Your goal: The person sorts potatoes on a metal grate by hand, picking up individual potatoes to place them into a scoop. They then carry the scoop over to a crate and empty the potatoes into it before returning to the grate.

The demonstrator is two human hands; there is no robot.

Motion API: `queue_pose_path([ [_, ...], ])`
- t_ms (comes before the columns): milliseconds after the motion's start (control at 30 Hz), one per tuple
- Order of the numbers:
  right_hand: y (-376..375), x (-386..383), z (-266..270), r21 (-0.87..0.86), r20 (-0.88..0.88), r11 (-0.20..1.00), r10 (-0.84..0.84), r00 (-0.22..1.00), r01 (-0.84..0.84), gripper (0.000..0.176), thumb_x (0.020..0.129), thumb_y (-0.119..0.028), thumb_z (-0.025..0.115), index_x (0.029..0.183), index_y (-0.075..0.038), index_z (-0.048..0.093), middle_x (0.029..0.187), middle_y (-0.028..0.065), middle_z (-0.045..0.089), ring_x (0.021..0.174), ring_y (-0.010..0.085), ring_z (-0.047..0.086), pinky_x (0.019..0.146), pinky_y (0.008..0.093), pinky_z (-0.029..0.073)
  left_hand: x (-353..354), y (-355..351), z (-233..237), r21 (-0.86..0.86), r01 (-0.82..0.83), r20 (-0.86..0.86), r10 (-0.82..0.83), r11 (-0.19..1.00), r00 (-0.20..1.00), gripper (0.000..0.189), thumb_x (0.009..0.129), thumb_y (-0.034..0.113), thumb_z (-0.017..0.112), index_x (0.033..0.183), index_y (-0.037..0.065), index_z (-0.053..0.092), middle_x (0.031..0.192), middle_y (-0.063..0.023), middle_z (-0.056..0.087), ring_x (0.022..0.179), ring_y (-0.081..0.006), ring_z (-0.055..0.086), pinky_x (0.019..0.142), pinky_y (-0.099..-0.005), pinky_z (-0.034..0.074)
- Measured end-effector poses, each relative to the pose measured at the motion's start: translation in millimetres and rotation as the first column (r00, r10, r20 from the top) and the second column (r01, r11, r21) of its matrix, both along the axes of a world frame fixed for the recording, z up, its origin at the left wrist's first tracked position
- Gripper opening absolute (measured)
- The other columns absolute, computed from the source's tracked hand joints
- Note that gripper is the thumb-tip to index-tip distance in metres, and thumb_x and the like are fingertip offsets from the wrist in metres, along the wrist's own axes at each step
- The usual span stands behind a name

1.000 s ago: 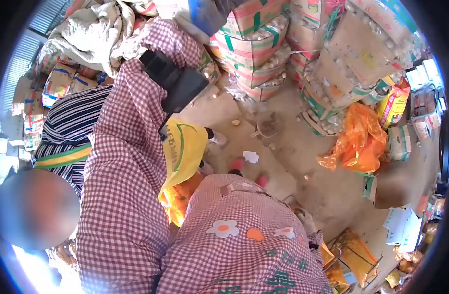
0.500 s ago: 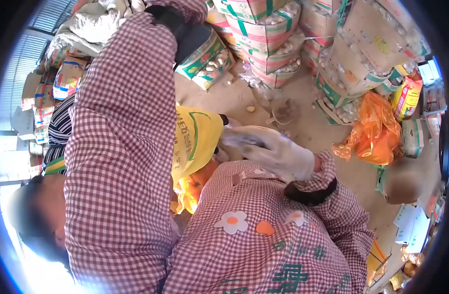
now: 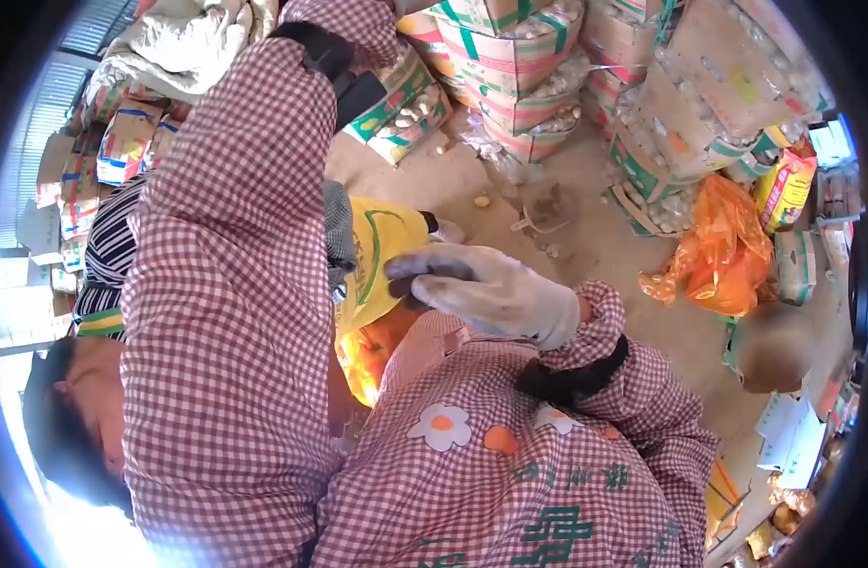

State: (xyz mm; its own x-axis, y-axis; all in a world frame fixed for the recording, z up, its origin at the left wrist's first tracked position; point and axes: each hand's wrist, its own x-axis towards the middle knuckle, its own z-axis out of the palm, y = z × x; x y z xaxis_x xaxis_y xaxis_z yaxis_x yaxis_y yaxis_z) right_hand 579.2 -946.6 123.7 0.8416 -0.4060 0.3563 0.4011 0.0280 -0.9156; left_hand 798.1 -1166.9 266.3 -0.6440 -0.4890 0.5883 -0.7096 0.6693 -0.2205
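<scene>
My right hand (image 3: 495, 289) is in a pale work glove with dark, dirty fingers. It hangs over the front of my checked smock (image 3: 510, 417), with the fingers loosely bent and apart, and I make out nothing held in it. Behind its fingertips is a yellow printed bag or apron (image 3: 382, 241), partly covered by my left arm. Something bright orange (image 3: 361, 369) shows below the yellow. My left arm (image 3: 230, 256) reaches up to the top edge. Only a sliver of my left hand (image 3: 413, 4) shows there, so its fingers are hidden.
Stacked cardboard cartons (image 3: 510, 71) of round produce stand at the back, and more cartons (image 3: 675, 123) lean at the right. An orange plastic bag (image 3: 723, 251) lies by a yellow-red sack (image 3: 787, 185). Another person in a striped top (image 3: 116, 246) is close at my left.
My right hand has moved left and slightly down, and its blur has gone. My left wrist has shifted slightly, and a bit of hand shows at the top edge. A grey checked cloth has appeared beside the yellow material.
</scene>
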Motion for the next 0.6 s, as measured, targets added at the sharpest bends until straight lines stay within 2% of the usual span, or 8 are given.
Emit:
queue_pose_path([
  [33,-3,-10,0,0.365,-0.137,0.928,0.129,0.982,-0.071,0.027,0.101,-0.007,0.058,0.126,0.004,0.06,0.121,0.0133,0.066,0.106,0.0176,0.066,0.09,0.0285,0.055,-6,3,-1,0.072,-0.133,-0.256,0.147,0.989,0.955,0.038,0.101,0.027,0.055,0.128,0.002,0.064,0.119,-0.0183,0.069,0.103,-0.0336,0.064,0.091,-0.0444,0.052],
  [100,-13,-39,-6,0.172,-0.159,0.985,0.016,0.987,0.012,0.032,0.104,-0.011,0.054,0.132,0.004,0.058,0.122,0.0119,0.065,0.112,0.0163,0.064,0.097,0.0281,0.052,-19,12,-5,0.478,0.115,-0.778,0.358,0.871,0.516,0.048,0.103,0.037,0.052,0.137,0.003,0.056,0.127,-0.0161,0.066,0.108,-0.027,0.063,0.093,-0.0411,0.05],
  [133,-18,-55,0,0.148,-0.187,0.986,-0.054,0.981,0.082,0.033,0.104,-0.014,0.054,0.132,0.005,0.058,0.124,0.0128,0.065,0.113,0.0185,0.064,0.1,0.0305,0.051,-26,17,-6,0.499,0.28,-0.865,0.453,0.82,0.214,0.053,0.104,0.041,0.051,0.141,0.003,0.053,0.13,-0.0159,0.064,0.11,-0.0255,0.062,0.095,-0.0401,0.049],
  [200,-19,-82,-5,0.117,-0.217,0.98,-0.13,0.968,0.158,0.035,0.105,-0.017,0.055,0.132,0.005,0.057,0.126,0.0136,0.064,0.114,0.0207,0.064,0.103,0.0328,0.049,-5,-5,-49,0.344,0.497,-0.873,0.466,0.797,-0.144,0.06,0.103,0.047,0.052,0.142,0.002,0.049,0.134,-0.0186,0.06,0.118,-0.0308,0.058,0.1,-0.0435,0.047],
  [233,-17,-95,-15,0.28,-0.291,0.926,-0.17,0.942,0.254,0.037,0.105,-0.02,0.054,0.132,0.005,0.057,0.127,0.0144,0.064,0.115,0.022,0.064,0.104,0.0346,0.049,-13,6,-53,0.32,0.573,-0.809,0.532,0.754,-0.248,0.056,0.104,0.045,0.05,0.142,0.004,0.049,0.132,-0.0176,0.061,0.118,-0.0314,0.059,0.103,-0.0454,0.047],
  [367,-1,-161,-71,0.578,-0.494,0.649,-0.203,0.845,0.494,0.039,0.106,-0.023,0.053,0.134,0.004,0.056,0.127,0.0155,0.064,0.114,0.0226,0.064,0.101,0.0354,0.051,-19,25,-82,0.303,0.725,-0.67,0.679,0.618,-0.299,0.051,0.105,0.041,0.051,0.138,0.003,0.053,0.13,-0.0167,0.062,0.119,-0.0318,0.059,0.105,-0.0481,0.047],
  [400,6,-177,-86,0.575,-0.497,0.651,-0.204,0.843,0.496,0.039,0.106,-0.023,0.053,0.134,0.004,0.056,0.127,0.0155,0.064,0.114,0.0226,0.064,0.101,0.0354,0.051,15,0,-114,0.188,0.821,-0.68,0.675,0.54,-0.288,0.04,0.103,0.032,0.055,0.123,-0.001,0.063,0.118,-0.0215,0.067,0.108,-0.0369,0.063,0.096,-0.0507,0.051],
  [600,63,-273,-187,0.366,-0.8,0.527,-0.244,0.548,0.767,0.039,0.103,-0.022,0.056,0.132,0.004,0.057,0.119,0.015,0.068,0.104,0.0219,0.068,0.092,0.0333,0.055,-1,0,-111,0.189,0.797,-0.71,0.64,0.574,-0.293,0.039,0.101,0.034,0.052,0.119,0.0,0.062,0.115,-0.0202,0.067,0.11,-0.0372,0.062,0.102,-0.0524,0.048],
])
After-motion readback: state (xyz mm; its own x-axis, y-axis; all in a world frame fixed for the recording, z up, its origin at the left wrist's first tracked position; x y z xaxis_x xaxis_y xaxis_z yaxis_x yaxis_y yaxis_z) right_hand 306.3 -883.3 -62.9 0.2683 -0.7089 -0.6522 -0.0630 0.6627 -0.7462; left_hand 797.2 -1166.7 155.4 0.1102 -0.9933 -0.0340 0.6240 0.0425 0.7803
